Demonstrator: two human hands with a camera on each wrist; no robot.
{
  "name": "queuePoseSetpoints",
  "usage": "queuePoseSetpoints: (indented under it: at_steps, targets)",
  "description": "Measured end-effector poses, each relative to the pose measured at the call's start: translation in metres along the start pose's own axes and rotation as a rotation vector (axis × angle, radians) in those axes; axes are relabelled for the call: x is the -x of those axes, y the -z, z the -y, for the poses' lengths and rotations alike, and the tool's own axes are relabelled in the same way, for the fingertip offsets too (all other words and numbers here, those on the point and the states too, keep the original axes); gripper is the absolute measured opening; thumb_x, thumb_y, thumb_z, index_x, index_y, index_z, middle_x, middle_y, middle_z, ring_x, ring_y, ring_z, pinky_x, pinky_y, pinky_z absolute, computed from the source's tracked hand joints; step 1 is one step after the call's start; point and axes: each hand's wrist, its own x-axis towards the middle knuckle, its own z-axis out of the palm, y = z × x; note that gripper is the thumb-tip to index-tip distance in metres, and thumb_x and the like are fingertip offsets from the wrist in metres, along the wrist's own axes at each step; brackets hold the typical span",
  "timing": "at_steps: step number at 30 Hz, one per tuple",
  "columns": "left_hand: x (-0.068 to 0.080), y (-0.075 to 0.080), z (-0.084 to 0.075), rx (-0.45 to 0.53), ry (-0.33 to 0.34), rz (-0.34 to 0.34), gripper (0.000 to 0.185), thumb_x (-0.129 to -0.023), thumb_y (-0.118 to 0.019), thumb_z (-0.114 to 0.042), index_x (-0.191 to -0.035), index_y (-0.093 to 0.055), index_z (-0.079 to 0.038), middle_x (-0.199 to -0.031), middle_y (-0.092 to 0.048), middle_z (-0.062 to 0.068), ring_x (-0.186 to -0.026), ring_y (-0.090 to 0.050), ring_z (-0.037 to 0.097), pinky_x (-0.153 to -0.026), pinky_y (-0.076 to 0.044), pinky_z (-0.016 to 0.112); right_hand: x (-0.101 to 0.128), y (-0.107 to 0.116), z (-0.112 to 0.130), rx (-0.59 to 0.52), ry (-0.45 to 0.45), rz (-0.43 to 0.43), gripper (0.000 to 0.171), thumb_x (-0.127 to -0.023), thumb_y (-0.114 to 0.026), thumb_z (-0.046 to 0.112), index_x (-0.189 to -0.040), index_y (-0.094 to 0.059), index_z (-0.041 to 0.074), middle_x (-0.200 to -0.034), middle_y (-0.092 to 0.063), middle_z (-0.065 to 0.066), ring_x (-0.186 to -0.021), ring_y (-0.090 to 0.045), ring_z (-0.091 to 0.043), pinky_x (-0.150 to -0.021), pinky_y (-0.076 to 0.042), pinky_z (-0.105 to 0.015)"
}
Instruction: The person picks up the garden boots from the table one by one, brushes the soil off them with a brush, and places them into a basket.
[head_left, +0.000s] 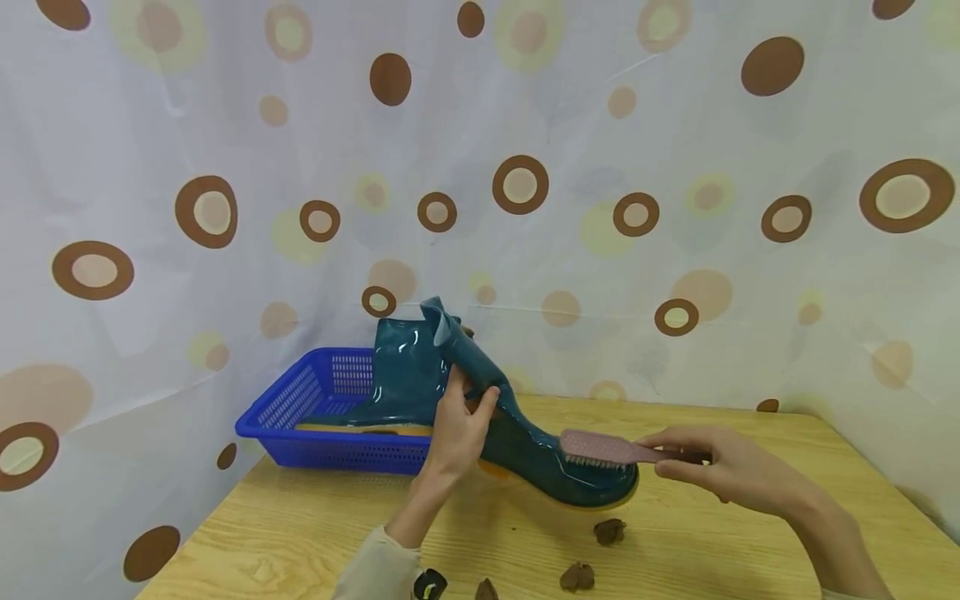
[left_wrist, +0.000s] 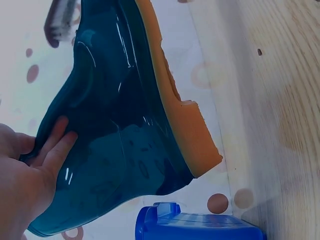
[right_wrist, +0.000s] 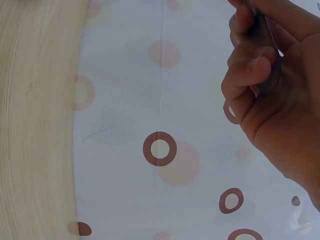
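Note:
A glossy dark teal rubber boot (head_left: 525,446) with an orange sole (left_wrist: 180,120) slants above the table, its toe toward the right. My left hand (head_left: 459,429) grips it by the shaft, thumb on one side and fingers on the other. In my right hand (head_left: 731,471) is the handle of a pink brush (head_left: 600,447), whose bristles face down at the top of the toe. The right wrist view shows the fingers curled round the dark end of the handle (right_wrist: 265,40). A matching boot (head_left: 408,367) stands in the blue plastic basket (head_left: 337,450) on the left.
Several brown clumps (head_left: 609,531) lie on the wooden table (head_left: 720,550) near its front, below the boot. A small black item (head_left: 430,585) shows by the left sleeve. Behind the table hangs a white curtain (head_left: 570,108) with brown circles.

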Motion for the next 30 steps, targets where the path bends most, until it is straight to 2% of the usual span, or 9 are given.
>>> queuePoseSetpoints:
  at_steps: [3,6,11,16,19,22,26,30]
  targets:
    - [-0.001,0.003,-0.001,0.002,-0.007,0.014,0.052,-0.102,-0.055,-0.013,-0.148,-0.032,-0.021,-0.126,-0.063,0.020,-0.096,-0.073,0.034,-0.087,-0.059,0.043,-0.002,-0.003,0.002,0.071,0.012,-0.081,0.033,-0.101,-0.059,0.028,-0.131,-0.062,0.015,-0.097,-0.066,-0.001,-0.060,-0.050,-0.004,-0.047,-0.046,-0.025]
    - [-0.002,0.004,-0.001,0.013,-0.017,0.034,0.053,-0.102,-0.054,-0.012,-0.149,-0.030,-0.022,-0.126,-0.063,0.021,-0.098,-0.073,0.034,-0.087,-0.059,0.042,-0.006,-0.007,0.002,0.087,0.037,-0.076,0.032,-0.101,-0.057,0.028,-0.131,-0.062,0.017,-0.092,-0.063,0.000,-0.062,-0.051,-0.004,-0.047,-0.046,-0.025]
    - [-0.004,0.006,-0.002,0.038,-0.022,0.046,0.052,-0.102,-0.054,-0.010,-0.148,-0.033,-0.022,-0.122,-0.062,0.022,-0.102,-0.072,0.036,-0.087,-0.059,0.041,-0.009,-0.010,0.000,-0.014,0.053,0.050,0.031,-0.103,-0.055,0.024,-0.131,-0.062,0.016,-0.094,-0.062,-0.003,-0.063,-0.053,-0.008,-0.044,-0.048,-0.028]
    - [-0.003,0.008,-0.004,0.020,-0.007,0.032,0.049,-0.102,-0.055,-0.010,-0.146,-0.037,-0.019,-0.121,-0.062,0.022,-0.104,-0.071,0.037,-0.087,-0.059,0.043,-0.009,-0.011,-0.002,-0.081,0.105,0.183,0.030,-0.103,-0.055,0.020,-0.131,-0.064,0.017,-0.105,-0.065,-0.001,-0.069,-0.056,-0.009,-0.048,-0.052,-0.029]
    - [-0.003,0.008,-0.005,0.027,-0.009,0.048,0.050,-0.102,-0.054,-0.009,-0.148,-0.036,-0.019,-0.123,-0.062,0.022,-0.104,-0.071,0.038,-0.087,-0.059,0.043,-0.008,-0.011,-0.002,-0.102,0.128,0.220,0.031,-0.103,-0.054,0.019,-0.132,-0.064,0.017,-0.109,-0.066,0.001,-0.073,-0.058,-0.008,-0.049,-0.052,-0.029]
    - [-0.002,0.009,-0.005,0.029,-0.016,0.070,0.053,-0.102,-0.052,-0.008,-0.150,-0.033,-0.020,-0.125,-0.061,0.023,-0.105,-0.070,0.039,-0.085,-0.060,0.042,-0.007,-0.011,-0.002,-0.079,0.137,0.174,0.030,-0.102,-0.055,0.018,-0.130,-0.065,0.017,-0.103,-0.064,0.003,-0.070,-0.055,-0.008,-0.048,-0.051,-0.028]
    - [-0.003,0.009,-0.005,0.007,-0.027,0.085,0.054,-0.103,-0.052,-0.007,-0.150,-0.032,-0.022,-0.126,-0.060,0.023,-0.107,-0.069,0.040,-0.083,-0.060,0.042,-0.011,-0.017,0.001,-0.027,0.145,0.066,0.028,-0.102,-0.056,0.020,-0.129,-0.065,0.018,-0.092,-0.060,0.001,-0.064,-0.051,-0.007,-0.046,-0.048,-0.025]
    - [-0.004,0.010,-0.007,-0.027,-0.039,0.079,0.052,-0.102,-0.052,-0.007,-0.149,-0.035,-0.022,-0.127,-0.060,0.023,-0.108,-0.069,0.040,-0.083,-0.060,0.043,-0.020,-0.028,0.006,0.009,0.171,0.011,0.028,-0.101,-0.058,0.023,-0.128,-0.065,0.020,-0.091,-0.060,0.003,-0.063,-0.050,-0.003,-0.045,-0.047,-0.024]
